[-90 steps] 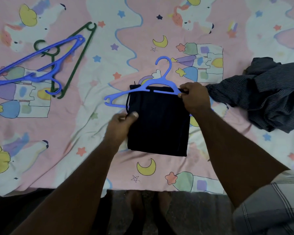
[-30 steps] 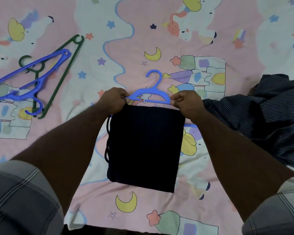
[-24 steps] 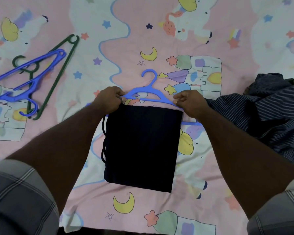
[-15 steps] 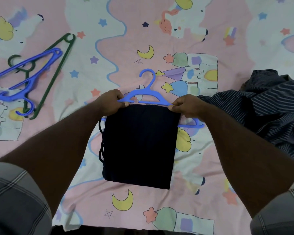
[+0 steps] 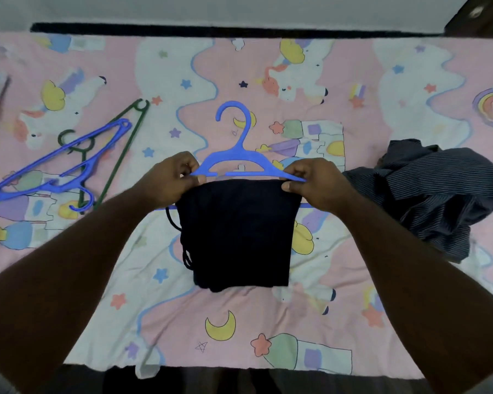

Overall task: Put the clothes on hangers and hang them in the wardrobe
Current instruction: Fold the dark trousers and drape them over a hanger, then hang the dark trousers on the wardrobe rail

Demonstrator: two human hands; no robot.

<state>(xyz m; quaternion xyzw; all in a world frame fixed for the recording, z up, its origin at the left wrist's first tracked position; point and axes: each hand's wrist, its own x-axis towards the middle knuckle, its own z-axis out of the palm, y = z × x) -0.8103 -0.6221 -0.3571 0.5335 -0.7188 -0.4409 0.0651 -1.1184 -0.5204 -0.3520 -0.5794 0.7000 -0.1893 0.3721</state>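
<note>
A folded black garment point(image 5: 238, 231) hangs over the bar of a blue plastic hanger point(image 5: 236, 157), lifted above the bed. My left hand point(image 5: 171, 177) pinches the hanger's left shoulder together with the garment's top edge. On the other shoulder my right hand point(image 5: 310, 180) grips hanger and cloth the same way. The hanger's hook points away from me. A black drawstring dangles from the garment's left side. The lower bar is mostly hidden by the cloth.
The bed point(image 5: 353, 294) has a pink cartoon-print sheet. A spare blue hanger point(image 5: 54, 172) lies across a green hanger point(image 5: 117, 155) at the left. A crumpled dark striped shirt point(image 5: 439, 189) lies at the right. A wall runs behind the bed; a dark furniture corner point(image 5: 484, 12) shows top right.
Both hands have lifted the hanger with the black garment off the sheet. My view has tilted up, and the bed's far edge and the wall have come into sight.
</note>
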